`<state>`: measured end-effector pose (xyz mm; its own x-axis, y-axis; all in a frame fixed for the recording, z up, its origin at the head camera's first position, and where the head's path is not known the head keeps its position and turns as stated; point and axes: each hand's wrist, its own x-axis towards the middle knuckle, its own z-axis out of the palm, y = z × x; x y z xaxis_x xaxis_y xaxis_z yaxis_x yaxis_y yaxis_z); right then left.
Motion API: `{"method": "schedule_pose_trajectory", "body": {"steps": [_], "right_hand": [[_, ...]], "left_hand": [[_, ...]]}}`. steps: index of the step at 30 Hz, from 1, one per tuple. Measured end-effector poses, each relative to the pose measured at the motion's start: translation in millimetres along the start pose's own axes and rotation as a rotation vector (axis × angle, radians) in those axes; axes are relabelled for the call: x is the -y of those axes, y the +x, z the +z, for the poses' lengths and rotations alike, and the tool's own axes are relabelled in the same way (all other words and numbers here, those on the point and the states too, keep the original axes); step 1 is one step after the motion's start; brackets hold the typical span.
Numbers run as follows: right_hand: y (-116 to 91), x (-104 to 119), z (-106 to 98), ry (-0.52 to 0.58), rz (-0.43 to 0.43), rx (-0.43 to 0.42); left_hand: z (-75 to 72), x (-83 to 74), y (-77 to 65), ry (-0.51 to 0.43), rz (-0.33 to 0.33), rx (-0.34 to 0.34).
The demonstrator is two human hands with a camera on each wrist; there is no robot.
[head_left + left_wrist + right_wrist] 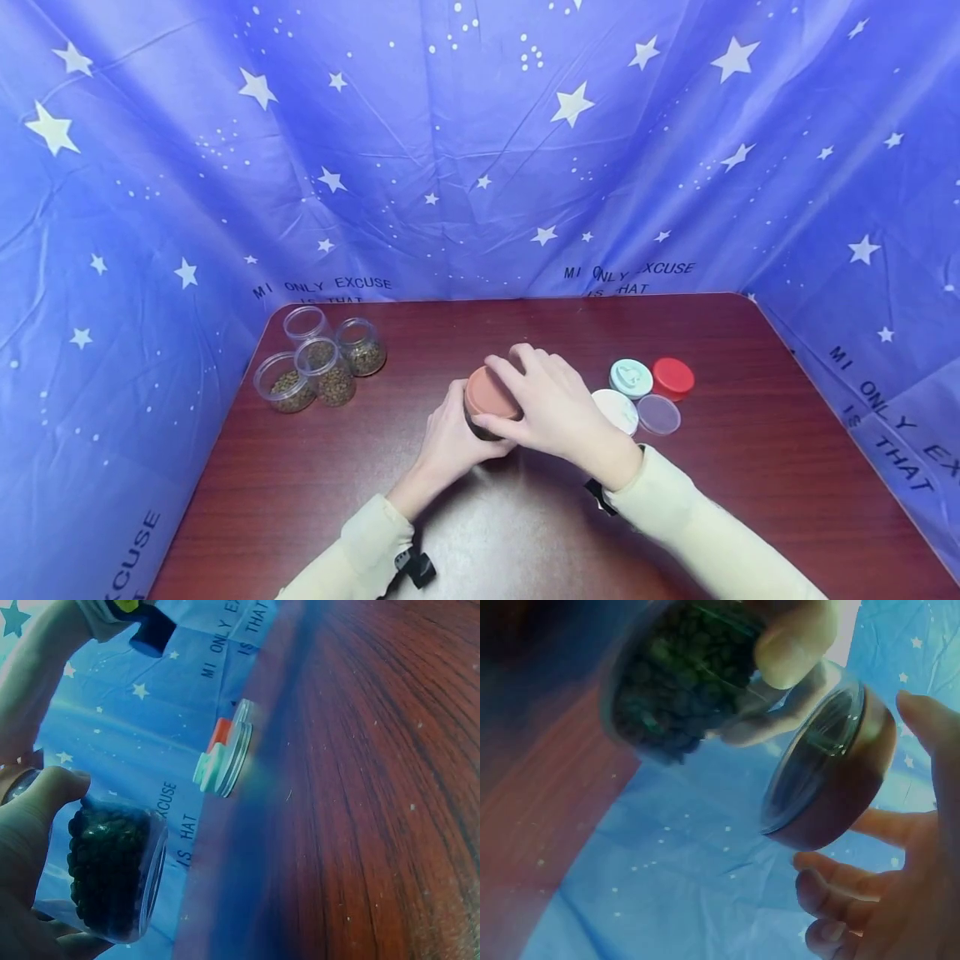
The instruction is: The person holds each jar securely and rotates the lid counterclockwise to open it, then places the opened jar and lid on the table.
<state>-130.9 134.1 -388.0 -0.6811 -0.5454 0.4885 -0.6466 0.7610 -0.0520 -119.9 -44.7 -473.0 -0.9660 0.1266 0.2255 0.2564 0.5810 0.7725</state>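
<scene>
My left hand point(448, 433) grips a clear jar point(112, 870) of dark pellets around its side. The jar carries an orange-brown lid point(491, 392), seen edge-on in the right wrist view. My right hand point(551, 400) is over the lid, thumb on the near side and fingers spread toward the far side. In the right wrist view a small gap shows between thumb and lid, and the fingers are loosely bent beside it. Whether any fingertip touches the lid is hard to tell. The head view hides most of the jar behind the hands.
Several lidless clear jars of brown pellets, one a short jar point(285, 387), stand at the table's left. On the right lie a mint lid point(631, 378), a red lid point(673, 377), a white lid point(617, 411) and a clear disc point(659, 415). Starry blue cloth point(435, 167) hangs around the table.
</scene>
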Motion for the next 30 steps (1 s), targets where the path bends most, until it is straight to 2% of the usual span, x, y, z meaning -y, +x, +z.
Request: {"method": "schedule_pose_trajectory", "body": {"steps": [6, 12, 18, 23, 30], "right_hand": [[10, 12, -1, -0.08, 0.035, 0.077], [13, 15, 4, -0.093, 0.054, 0.096], [13, 14, 8, -0.029, 0.058, 0.103], [12, 12, 9, 0.011, 0.059, 0.104], [13, 2, 4, 0.099, 0.015, 0.203]], "left_hand": [[1.6, 0.2, -2.6, 0.017, 0.041, -0.035], [4.8, -0.7, -4.5, 0.015, 0.052, -0.063], [5.2, -2.6, -6.1, 0.01, 0.023, -0.075], [3.9, -2.7, -4.0, 0.017, 0.009, -0.051], [2.0, 1.0, -1.5, -0.006, 0.002, 0.007]]}}
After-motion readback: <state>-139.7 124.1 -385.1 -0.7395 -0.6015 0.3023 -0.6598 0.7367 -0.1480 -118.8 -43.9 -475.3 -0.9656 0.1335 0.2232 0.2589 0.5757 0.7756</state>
